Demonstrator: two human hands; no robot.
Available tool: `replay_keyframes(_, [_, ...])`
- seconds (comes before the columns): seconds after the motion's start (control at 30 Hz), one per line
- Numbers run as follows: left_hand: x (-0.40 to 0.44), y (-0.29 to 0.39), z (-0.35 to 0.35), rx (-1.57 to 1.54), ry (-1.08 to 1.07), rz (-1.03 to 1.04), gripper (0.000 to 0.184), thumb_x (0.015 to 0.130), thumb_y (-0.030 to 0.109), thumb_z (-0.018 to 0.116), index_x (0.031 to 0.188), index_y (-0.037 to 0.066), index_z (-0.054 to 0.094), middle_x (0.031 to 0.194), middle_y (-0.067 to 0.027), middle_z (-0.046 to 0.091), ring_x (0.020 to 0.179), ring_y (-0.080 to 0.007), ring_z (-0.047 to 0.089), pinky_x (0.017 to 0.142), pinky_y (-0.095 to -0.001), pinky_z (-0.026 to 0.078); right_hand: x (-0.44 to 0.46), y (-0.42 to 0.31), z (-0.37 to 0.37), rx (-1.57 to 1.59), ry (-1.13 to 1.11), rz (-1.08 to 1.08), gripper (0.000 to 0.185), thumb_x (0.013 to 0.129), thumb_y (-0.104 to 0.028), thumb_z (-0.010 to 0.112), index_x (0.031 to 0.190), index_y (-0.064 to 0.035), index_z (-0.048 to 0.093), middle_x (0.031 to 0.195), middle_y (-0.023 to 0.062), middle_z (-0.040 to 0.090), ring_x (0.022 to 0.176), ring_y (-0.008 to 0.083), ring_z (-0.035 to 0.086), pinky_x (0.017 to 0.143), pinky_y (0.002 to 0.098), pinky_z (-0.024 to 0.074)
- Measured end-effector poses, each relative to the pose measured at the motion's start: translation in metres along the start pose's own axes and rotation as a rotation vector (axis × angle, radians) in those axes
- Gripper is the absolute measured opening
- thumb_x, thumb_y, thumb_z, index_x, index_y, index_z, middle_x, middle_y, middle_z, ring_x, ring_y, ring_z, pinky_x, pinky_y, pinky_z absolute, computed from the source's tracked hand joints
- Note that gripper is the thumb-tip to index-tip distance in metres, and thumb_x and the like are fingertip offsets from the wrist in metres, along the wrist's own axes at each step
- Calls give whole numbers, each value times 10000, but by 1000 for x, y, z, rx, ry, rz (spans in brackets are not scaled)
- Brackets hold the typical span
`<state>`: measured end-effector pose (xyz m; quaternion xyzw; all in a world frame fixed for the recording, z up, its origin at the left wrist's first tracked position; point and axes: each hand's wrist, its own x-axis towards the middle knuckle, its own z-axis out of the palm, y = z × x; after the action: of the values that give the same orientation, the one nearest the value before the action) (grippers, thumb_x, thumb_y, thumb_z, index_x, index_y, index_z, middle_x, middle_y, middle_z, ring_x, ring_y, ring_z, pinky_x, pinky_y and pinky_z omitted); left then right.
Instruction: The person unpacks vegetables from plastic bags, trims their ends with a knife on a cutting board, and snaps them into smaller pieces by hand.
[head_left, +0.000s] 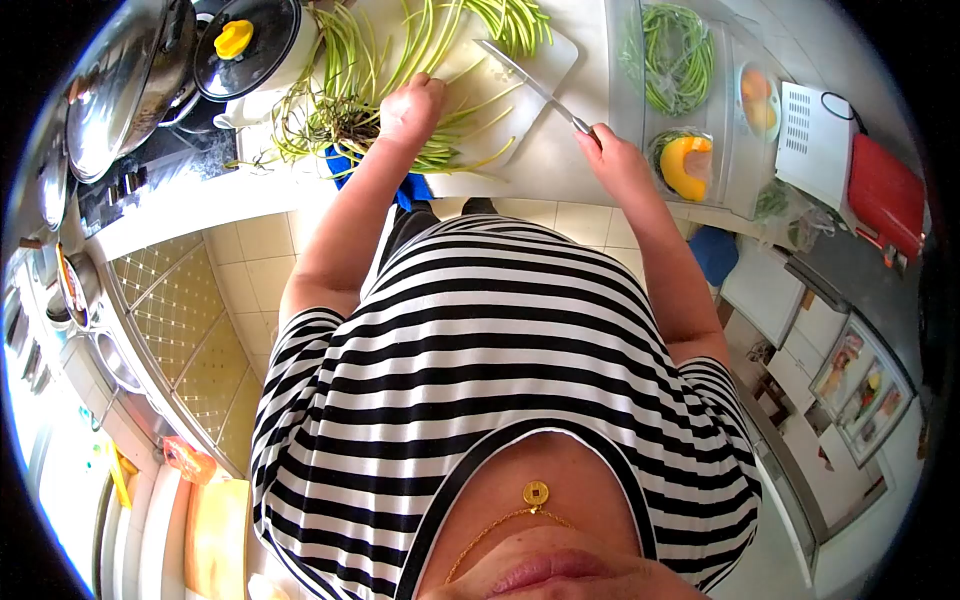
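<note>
My left hand [411,108] is closed with its fingers pinched on a few long green stems [425,45] at the counter's edge. My right hand [612,158] grips the handle of a knife [537,87], whose blade points up and left over the white cutting board [545,80]. The blade is apart from my left hand. More stems lie around my left hand, with a darker, tangled bunch [325,118] to its left. Cut green pieces [512,25] lie at the board's far side.
A black-lidded pot [247,45] and a large glass lid [118,95] stand left. On the right are a clear bin with coiled green beans [680,60], a cut pumpkin [686,168], a white appliance [815,140] and a red box [885,195]. A blue cloth [412,190] hangs at the edge.
</note>
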<state>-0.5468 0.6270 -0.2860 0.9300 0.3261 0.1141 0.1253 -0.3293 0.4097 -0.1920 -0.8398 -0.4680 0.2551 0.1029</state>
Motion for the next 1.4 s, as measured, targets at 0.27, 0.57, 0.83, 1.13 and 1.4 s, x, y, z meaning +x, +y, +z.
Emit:
replay_keyframes(0.27, [-35, -12, -31, 45, -203, 185, 73, 792, 114, 519, 819, 124, 586, 793, -84, 566, 740, -282, 623, 598, -394, 508, -14, 13, 1, 199, 83, 127, 360, 911, -416, 509, 887, -58, 532, 672, 186, 584, 642, 397, 574, 568, 449, 433])
replay_keyframes(0.57, [-53, -19, -44, -33, -307, 232, 131, 862, 235, 548, 872, 133, 630, 806, -82, 601, 716, -290, 623, 618, -395, 512, -19, -17, -3, 180, -27, 125, 357, 912, -419, 507, 910, -63, 535, 703, 174, 600, 672, 382, 588, 584, 445, 442])
replay_keyframes(0.83, [-16, -9, -25, -30, -35, -93, 191, 874, 301, 551, 919, 136, 636, 866, -91, 632, 731, -295, 640, 604, -395, 521, -3, -22, 16, 86, -45, -48, 347, 911, -407, 505, 891, -60, 523, 723, 170, 616, 679, 390, 591, 592, 474, 445])
replay_keyframes(1.13, [-6, -10, -2, 41, -132, -139, 162, 872, 269, 534, 942, 166, 638, 890, -67, 613, 761, -298, 636, 638, -417, 518, -4, -19, 13, 45, -25, -82, 343, 895, -408, 530, 874, -66, 532, 744, 163, 628, 689, 391, 596, 599, 477, 454])
replay_keyframes(1.4, [-5, -9, 1, 8, -72, -127, 147, 869, 257, 537, 893, 158, 643, 850, -67, 611, 747, -292, 634, 623, -413, 514, -9, -18, 5, -2, -43, -121, 342, 899, -407, 522, 876, -66, 529, 736, 171, 623, 691, 389, 600, 596, 482, 458])
